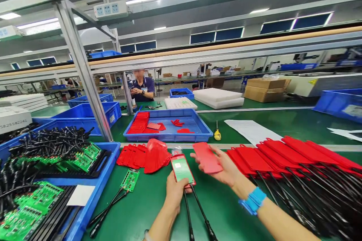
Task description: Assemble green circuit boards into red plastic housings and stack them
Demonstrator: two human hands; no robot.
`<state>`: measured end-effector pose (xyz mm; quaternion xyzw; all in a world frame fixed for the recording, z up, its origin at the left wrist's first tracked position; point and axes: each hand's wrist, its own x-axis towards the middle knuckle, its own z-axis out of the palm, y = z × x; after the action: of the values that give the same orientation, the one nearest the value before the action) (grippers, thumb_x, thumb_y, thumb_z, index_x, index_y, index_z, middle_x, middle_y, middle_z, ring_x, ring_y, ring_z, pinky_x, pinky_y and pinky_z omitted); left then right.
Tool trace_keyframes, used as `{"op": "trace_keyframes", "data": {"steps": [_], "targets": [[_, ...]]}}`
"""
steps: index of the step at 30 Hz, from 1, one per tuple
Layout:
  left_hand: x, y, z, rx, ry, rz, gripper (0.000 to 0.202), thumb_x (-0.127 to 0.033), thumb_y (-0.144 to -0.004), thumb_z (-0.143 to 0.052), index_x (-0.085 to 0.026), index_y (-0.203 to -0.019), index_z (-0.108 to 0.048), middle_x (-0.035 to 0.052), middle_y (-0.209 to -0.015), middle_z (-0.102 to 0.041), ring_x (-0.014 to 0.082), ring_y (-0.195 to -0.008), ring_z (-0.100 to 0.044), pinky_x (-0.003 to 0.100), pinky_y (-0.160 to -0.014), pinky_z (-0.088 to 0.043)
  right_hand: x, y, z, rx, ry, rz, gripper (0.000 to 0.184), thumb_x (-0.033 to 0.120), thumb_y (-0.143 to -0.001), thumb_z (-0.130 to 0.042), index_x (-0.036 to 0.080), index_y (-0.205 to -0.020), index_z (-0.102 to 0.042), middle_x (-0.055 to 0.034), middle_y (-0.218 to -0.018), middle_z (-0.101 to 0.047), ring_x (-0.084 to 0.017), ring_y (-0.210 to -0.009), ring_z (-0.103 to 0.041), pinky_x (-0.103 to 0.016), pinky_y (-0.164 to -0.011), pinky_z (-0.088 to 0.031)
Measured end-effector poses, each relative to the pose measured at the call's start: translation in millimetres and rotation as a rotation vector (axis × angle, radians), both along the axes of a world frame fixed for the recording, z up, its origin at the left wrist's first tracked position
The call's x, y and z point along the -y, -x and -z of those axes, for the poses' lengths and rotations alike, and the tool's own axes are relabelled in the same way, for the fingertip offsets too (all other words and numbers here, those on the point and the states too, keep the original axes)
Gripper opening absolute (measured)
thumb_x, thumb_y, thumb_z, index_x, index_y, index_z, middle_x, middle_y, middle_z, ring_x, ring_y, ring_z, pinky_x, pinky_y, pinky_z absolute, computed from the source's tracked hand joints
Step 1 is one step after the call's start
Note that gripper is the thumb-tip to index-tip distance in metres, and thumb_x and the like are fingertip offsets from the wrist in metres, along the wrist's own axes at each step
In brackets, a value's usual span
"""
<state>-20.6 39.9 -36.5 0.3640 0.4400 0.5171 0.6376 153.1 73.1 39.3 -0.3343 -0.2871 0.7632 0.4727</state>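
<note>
In my left hand (175, 190) is a green circuit board (182, 168) seated in a red plastic case half, with two black cables trailing down from its lower end. My left thumb presses near the board's bottom edge. My right hand (224, 167) grips a flat red cover (207, 158) just to the right of the board, apart from it. A loose green circuit board (130, 180) with two black cables lies on the table left of my hands. Beyond the hands sit red case halves (132, 155) and a heap of red pieces (155, 156).
A blue tray (168, 138) holds red parts. At left, a blue bin (109, 180) carries several cabled boards. Red cased units (271, 154) with black cables lie in a row at right. A yellow screwdriver (217, 134) and paper (251, 131) lie behind. A person (143, 86) sits opposite.
</note>
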Motion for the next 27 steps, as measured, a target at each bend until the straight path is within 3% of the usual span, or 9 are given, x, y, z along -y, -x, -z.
{"op": "trace_keyframes", "data": {"steps": [3, 7, 10, 12, 15, 18, 21, 24, 27], "targets": [[4, 3, -2.3, -0.003, -0.019, 0.001, 0.047, -0.027, -0.062, -0.069, -0.009, -0.104, -0.056, 0.0092, -0.086, -0.069, 0.0179, -0.068, -0.065, 0.021, -0.050, -0.051, 14, -5, 21.0, -0.185, 0.024, -0.058, 0.053, 0.054, -0.093, -0.029, 0.010, -0.104, -0.057, -0.0181, -0.098, -0.066, -0.020, -0.071, -0.063, -0.031, -0.062, -0.050], [8, 4, -5.1, -0.004, -0.019, -0.001, 0.051, -0.029, -0.061, -0.072, -0.010, -0.106, -0.056, 0.0076, -0.085, -0.068, 0.0154, -0.064, -0.062, 0.022, -0.051, -0.051, 25, -7, 39.0, -0.217, 0.035, -0.046, 0.050, 0.051, -0.094, -0.029, 0.012, -0.108, -0.057, -0.0167, -0.099, -0.066, -0.021, -0.075, -0.065, -0.033, -0.067, -0.052], [11, 3, -7.4, -0.007, -0.025, 0.015, 0.049, -0.029, -0.062, -0.073, -0.010, -0.104, -0.057, 0.0067, -0.085, -0.067, 0.0142, -0.063, -0.060, 0.022, -0.051, -0.050, 32, -9, 46.2, -0.106, 0.068, 0.014, 0.038, 0.042, -0.089, -0.045, 0.011, -0.106, -0.057, -0.0159, -0.098, -0.066, -0.025, -0.082, -0.066, -0.040, -0.073, -0.054], [13, 3, -10.1, 0.006, -0.025, 0.027, 0.044, -0.028, -0.063, -0.073, -0.011, -0.101, -0.058, 0.0060, -0.083, -0.067, 0.0135, -0.063, -0.059, 0.022, -0.052, -0.050, 36, -11, 47.8, -0.020, 0.058, 0.046, 0.026, 0.029, -0.080, -0.056, 0.012, -0.100, -0.057, -0.0122, -0.090, -0.066, -0.028, -0.083, -0.067, -0.043, -0.071, -0.055], [16, 6, -16.5, 0.104, -0.010, 0.063, 0.037, -0.024, -0.066, -0.070, -0.011, -0.099, -0.059, 0.0073, -0.087, -0.068, 0.0132, -0.066, -0.060, 0.020, -0.053, -0.049, 42, -13, 45.3, 0.125, -0.029, -0.049, 0.035, 0.016, -0.067, -0.062, 0.016, -0.102, -0.055, -0.0081, -0.087, -0.065, -0.028, -0.079, -0.067, -0.038, -0.059, -0.057], [18, 10, -22.6, 0.194, -0.009, 0.135, 0.037, -0.023, -0.067, -0.070, -0.011, -0.101, -0.059, 0.0096, -0.096, -0.068, 0.0136, -0.067, -0.061, 0.019, -0.051, -0.048, 47, -12, 39.6, 0.285, -0.078, -0.261, 0.044, 0.016, -0.064, -0.061, 0.017, -0.108, -0.053, -0.0078, -0.088, -0.065, -0.024, -0.073, -0.068, -0.029, -0.050, -0.056], [16, 12, -23.4, 0.170, -0.017, 0.222, 0.040, -0.021, -0.064, -0.072, -0.010, -0.100, -0.060, 0.0087, -0.089, -0.068, 0.0132, -0.063, -0.060, 0.019, -0.047, -0.047, 52, -8, 35.4, 0.448, -0.124, -0.401, 0.040, 0.020, -0.064, -0.061, 0.015, -0.103, -0.054, -0.0057, -0.078, -0.066, -0.020, -0.066, -0.067, -0.023, -0.045, -0.052], [13, 12, -20.4, 0.128, 0.003, 0.180, 0.039, -0.021, -0.063, -0.074, -0.010, -0.098, -0.060, 0.0060, -0.079, -0.066, 0.0122, -0.061, -0.059, 0.018, -0.048, -0.047, 53, -8, 34.9, 0.559, -0.212, -0.439, 0.037, 0.020, -0.065, -0.060, 0.014, -0.101, -0.053, -0.0035, -0.072, -0.066, -0.017, -0.062, -0.065, -0.020, -0.046, -0.050], [12, 13, -18.5, 0.138, 0.009, 0.173, 0.040, -0.021, -0.065, -0.074, -0.011, -0.101, -0.058, 0.0062, -0.084, -0.066, 0.0120, -0.064, -0.060, 0.018, -0.050, -0.048, 53, -11, 37.5, 0.623, -0.273, -0.412, 0.041, 0.017, -0.066, -0.055, 0.014, -0.107, -0.052, -0.0022, -0.072, -0.066, -0.015, -0.058, -0.062, -0.021, -0.049, -0.049]]}}
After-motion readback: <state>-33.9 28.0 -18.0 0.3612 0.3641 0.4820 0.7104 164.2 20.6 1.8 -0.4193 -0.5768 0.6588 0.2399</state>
